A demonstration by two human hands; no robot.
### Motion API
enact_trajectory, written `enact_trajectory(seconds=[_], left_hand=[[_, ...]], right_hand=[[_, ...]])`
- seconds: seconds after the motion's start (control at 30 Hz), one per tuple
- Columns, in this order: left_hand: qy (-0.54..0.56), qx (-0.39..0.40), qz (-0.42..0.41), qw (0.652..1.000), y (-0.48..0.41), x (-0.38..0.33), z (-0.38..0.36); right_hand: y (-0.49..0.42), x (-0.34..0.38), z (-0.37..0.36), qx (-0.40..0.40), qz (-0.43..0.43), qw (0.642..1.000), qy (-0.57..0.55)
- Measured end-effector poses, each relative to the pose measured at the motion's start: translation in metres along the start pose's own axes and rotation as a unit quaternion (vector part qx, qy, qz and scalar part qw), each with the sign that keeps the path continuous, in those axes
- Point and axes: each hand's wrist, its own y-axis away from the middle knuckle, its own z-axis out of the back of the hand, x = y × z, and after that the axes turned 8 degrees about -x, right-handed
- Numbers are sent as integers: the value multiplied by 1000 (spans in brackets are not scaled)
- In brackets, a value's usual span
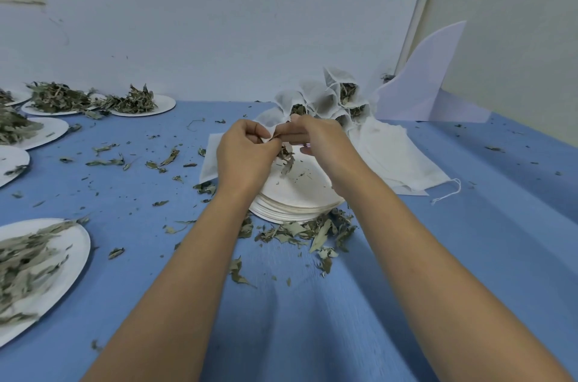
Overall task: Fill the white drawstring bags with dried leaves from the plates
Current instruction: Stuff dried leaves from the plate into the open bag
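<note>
Tablecloth [438, 256], blue and creased, fills the lower two thirds of the frame beneath a pale wall. Two bare forearms rise from the bottom edge to the centre. There the left hand [247, 150] and the right hand [322, 144] meet above a stack of empty plates [297, 197]. A white sheet [431, 84] with a curved top leans at the upper right.

Six single plates line the left side. The lower-left plate [75, 241] is spread with long grey-green leaves, and a mid-left plate [12, 159] is nearly bare. Four upper-left plates [165, 104] carry leaf heaps, and some are cut by the frame edge.

Right of the stack lies a pile of flat bags [397, 156] of thin white cloth, with one drawstring [450, 191] trailing; their number cannot be told. One more flat bag [209, 159] lies against the stack's left side.

Behind the hands, filled bags [316, 94] are heaped, at least five of them. Dark leaves show through their gauzy white cloth and at their mouths.

The held bag [272, 130] is stretched between both hands over the stack. The left fingers are curled and pinch one edge. The right thumb and fingers pinch the other, the forefinger lying straight along it. A tuft of dried leaves [286, 158] hangs from its mouth.

Loose leaves [312, 231] litter the cloth, thickest just below the stack.
</note>
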Motion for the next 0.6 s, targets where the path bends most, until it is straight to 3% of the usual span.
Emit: enact_trajectory(seconds=[0.17, 0.43, 0.6], left_hand=[[63, -39, 48, 996, -5, 0, 2], [113, -89, 69, 987, -4, -1, 0], [93, -93, 51, 990, -4, 1, 1]], right_hand=[[-3, -6, 9, -94, 34, 995, -6], [3, -12, 4, 31, -54, 996, -59], [4, -13, -1, -24, -54, 990, -129]])
